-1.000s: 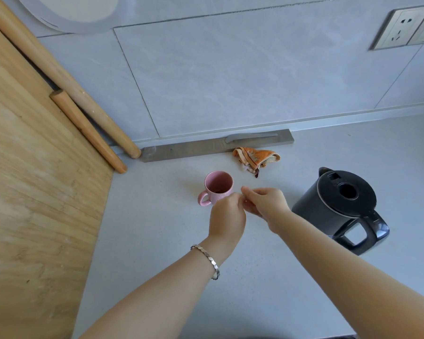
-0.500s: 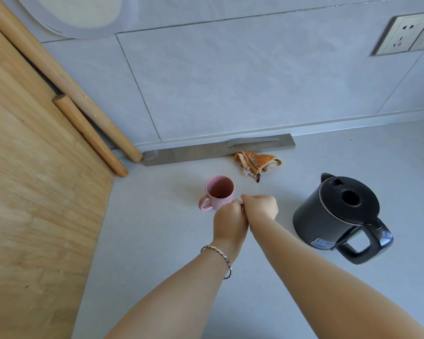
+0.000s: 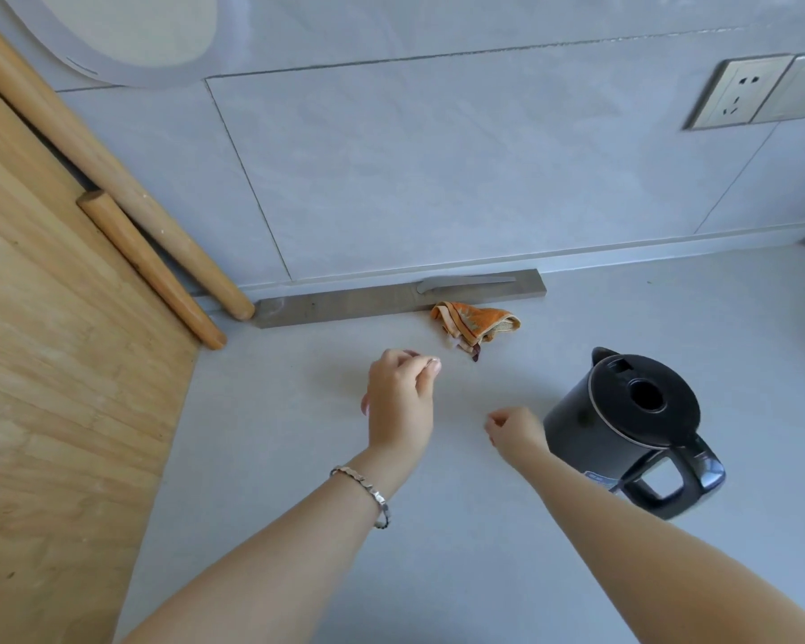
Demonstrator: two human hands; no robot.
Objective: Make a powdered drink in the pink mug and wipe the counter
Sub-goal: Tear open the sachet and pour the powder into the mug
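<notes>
My left hand (image 3: pixel 399 397) hovers over the pink mug (image 3: pixel 365 405) and hides nearly all of it; only a pink sliver shows at the hand's left edge. Its thumb and forefinger pinch something small, seemingly a sachet, which is barely visible. My right hand (image 3: pixel 514 432) is off to the right with curled fingers, close to the black kettle (image 3: pixel 623 420); nothing shows in it. A crumpled orange cloth (image 3: pixel 477 323) lies on the grey counter (image 3: pixel 275 457) behind the hands.
A large wooden board (image 3: pixel 66 388) covers the left side, with two wooden rolling pins (image 3: pixel 149 267) leaning by the wall. A grey metal strip (image 3: pixel 345 304) lies along the wall base. A wall socket (image 3: pixel 740 93) is at the upper right.
The hands, pinched together beside the mug before, have separated. My left hand moved over the mug and covers it; my right hand drew back right toward the kettle.
</notes>
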